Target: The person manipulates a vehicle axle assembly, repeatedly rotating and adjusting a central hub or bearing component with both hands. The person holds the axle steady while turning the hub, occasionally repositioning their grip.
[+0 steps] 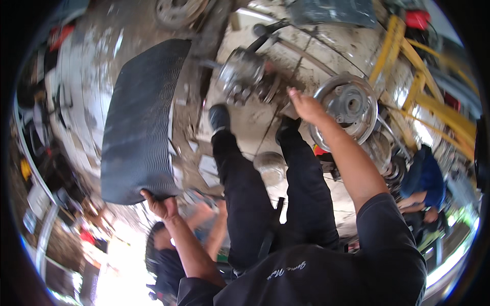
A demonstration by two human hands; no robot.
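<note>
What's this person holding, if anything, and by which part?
The left hand grips a dark ribbed sheet by its near edge; nothing held is visible in the right hand.

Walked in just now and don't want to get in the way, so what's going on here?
Someone standing in a cluttered work area has their left hand on the near end of a long dark ribbed mat. Their right hand is out in front, near a metal wheel; I can't make out anything held in it. A round metal part sits on the floor ahead of their feet. Off to the right is another person in blue.
</note>
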